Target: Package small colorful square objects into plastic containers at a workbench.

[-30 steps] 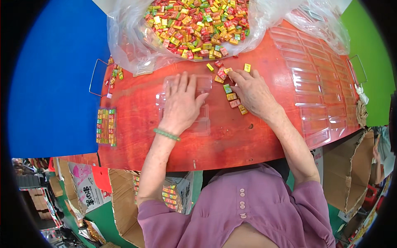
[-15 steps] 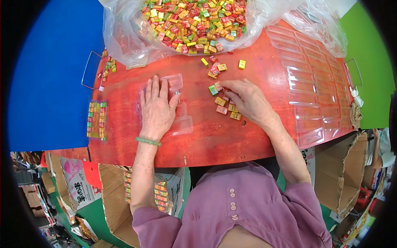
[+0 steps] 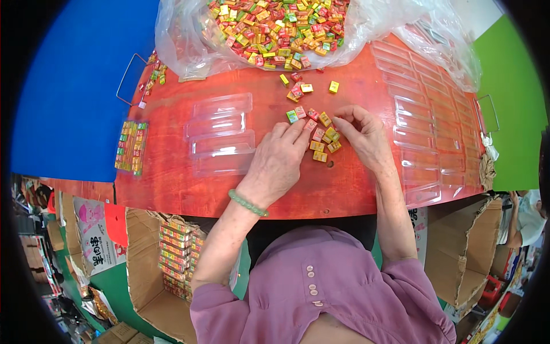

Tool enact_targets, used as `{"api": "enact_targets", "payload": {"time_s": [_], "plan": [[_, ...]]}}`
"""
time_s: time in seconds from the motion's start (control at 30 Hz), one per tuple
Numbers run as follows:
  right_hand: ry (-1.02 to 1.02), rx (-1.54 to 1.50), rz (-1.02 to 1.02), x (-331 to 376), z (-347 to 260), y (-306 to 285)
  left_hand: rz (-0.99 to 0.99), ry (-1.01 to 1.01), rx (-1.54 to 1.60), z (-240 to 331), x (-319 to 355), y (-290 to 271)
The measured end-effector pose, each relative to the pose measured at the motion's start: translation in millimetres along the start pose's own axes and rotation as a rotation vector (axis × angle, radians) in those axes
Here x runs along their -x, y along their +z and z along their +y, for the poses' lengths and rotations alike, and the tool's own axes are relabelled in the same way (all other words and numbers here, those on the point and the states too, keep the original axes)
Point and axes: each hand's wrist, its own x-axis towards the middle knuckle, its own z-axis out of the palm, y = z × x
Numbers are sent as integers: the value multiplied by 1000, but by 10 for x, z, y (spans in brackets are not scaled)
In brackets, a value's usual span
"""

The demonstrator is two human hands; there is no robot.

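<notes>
Small red, yellow and green candy-like boxes (image 3: 318,146) lie in a loose cluster on the red table. From the left, my left hand (image 3: 278,155) reaches to the cluster, fingers stretched out and fingertips at a pinkish box (image 3: 310,125). My right hand (image 3: 366,137) is at the cluster's right side, thumb and forefinger drawn into a pinch beside a yellow box (image 3: 325,118). Whether anything is between those fingertips is hidden. Left of my left hand lies a clear plastic tray (image 3: 222,143) with several compartments and nothing in them.
A clear bag (image 3: 183,49) heaped with small boxes (image 3: 281,28) stands at the far side. More clear trays (image 3: 421,137) lie on the right. A filled tray (image 3: 131,148) sits at the left edge, near a wire handle (image 3: 127,80). Cardboard cartons (image 3: 154,275) stand below the table.
My left hand has left the clear tray and moved right to the box cluster. My right hand has shifted slightly right; several boxes sit differently. The view has shifted a little.
</notes>
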Motion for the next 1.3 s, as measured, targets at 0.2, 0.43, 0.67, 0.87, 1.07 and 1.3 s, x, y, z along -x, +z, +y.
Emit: {"api": "enact_targets", "payload": {"time_s": [0.2, 0.43, 0.67, 0.87, 1.07, 1.3], "plan": [[21, 111, 70, 303, -23, -128, -91, -134, -63, 106, 67, 82], [6, 304, -51, 460, 7, -182, -96, -277, -66, 362, 159, 41], [146, -92, -133, 540, 82, -159, 86, -232, -59, 418, 271, 129], [-72, -22, -11, 727, 2, -88, 115, -229, 8, 537, 344, 88], [-509, 364, 42, 883, -89, -43, 147, -352, 664, 766, 310, 0], [-832, 547, 66, 1033, -100, -7, 127, -414, 1059, 733, 463, 141]]}}
